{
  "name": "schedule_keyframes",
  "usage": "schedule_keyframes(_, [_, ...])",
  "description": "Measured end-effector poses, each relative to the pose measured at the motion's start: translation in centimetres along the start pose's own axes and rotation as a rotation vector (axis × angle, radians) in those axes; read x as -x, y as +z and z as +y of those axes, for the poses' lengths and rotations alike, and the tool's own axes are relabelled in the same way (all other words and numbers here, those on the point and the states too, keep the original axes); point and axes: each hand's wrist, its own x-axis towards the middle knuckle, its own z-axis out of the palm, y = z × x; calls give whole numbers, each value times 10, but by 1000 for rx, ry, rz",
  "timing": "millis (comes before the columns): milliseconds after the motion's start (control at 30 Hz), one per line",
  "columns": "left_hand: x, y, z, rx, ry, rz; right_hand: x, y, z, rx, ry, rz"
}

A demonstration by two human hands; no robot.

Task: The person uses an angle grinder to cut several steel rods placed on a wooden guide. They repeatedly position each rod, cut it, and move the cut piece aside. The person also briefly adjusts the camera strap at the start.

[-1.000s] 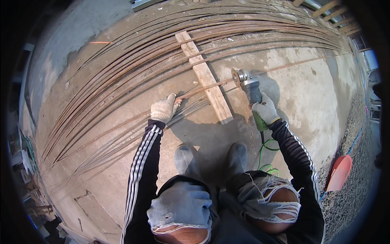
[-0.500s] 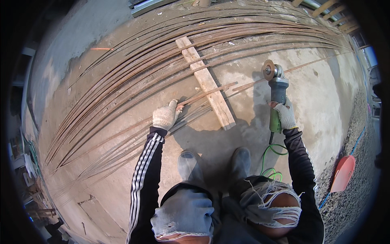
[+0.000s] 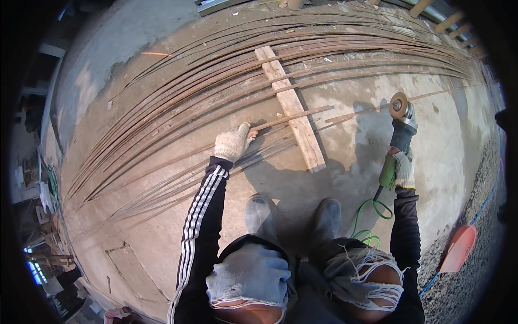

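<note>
My gloved left hand (image 3: 233,143) is closed round a rusty steel bar (image 3: 270,124), whose free end lies across a wooden plank (image 3: 308,148) and sticks out past it on the right. In my gloved right hand (image 3: 403,168) is an angle grinder (image 3: 403,135), gripped by its green body. The grinder's brown disc (image 3: 399,105) points away from me, held to the right of the bar's end and apart from it. I cannot tell whether the disc is spinning.
Many long rusty bars (image 3: 216,89) curve across the far floor, some over the plank. Thinner rods (image 3: 162,193) lie near my left forearm. A green cord (image 3: 359,218) trails beside my right boot (image 3: 327,216). At the right, a red scoop (image 3: 459,248) lies on gravel.
My right hand has carried the grinder to the right, away from the bar's end, and its disc has turned. My left hand keeps hold of the bar. The whole view has shifted slightly.
</note>
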Motion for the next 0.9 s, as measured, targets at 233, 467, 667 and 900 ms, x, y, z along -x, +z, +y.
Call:
schedule_keyframes(233, [3, 15, -3, -4, 5, -40, 7, -27, 42, 677, -327, -108])
schedule_keyframes(467, [0, 20, -2, 5, 20, -24, 30, -34, 15, 603, -493, 93])
schedule_keyframes(667, [-11, -5, -6, 311, 6, 43, 39, -8, -36, -376, 77, 184])
schedule_keyframes(900, [-35, -16, 3, 210, 60, 229, 35, -3, -29, -499, 146, 184])
